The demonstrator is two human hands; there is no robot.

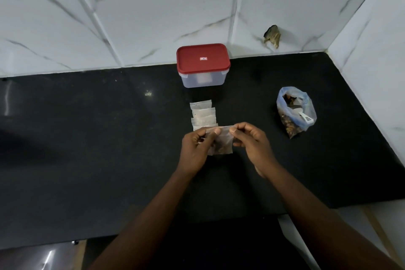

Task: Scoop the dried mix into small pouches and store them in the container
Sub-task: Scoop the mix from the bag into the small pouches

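Observation:
Both hands hold one small clear pouch (221,143) with some brown dried mix at its bottom, just above the black counter (109,138). My left hand (197,146) pinches its top left edge, and my right hand (249,141) pinches the top right edge. Behind the pouch, several empty pouches (202,115) lie overlapped in a row. Further back stands a clear container (202,66) with a red lid on it. To the right, an open plastic bag of dried mix (294,114) sits with a white scoop (301,116) inside.
White marbled wall tiles (153,17) rise behind the counter and along the right side. A broken hole (272,35) shows in the back tile. The counter's front edge runs below my forearms, with floor beneath.

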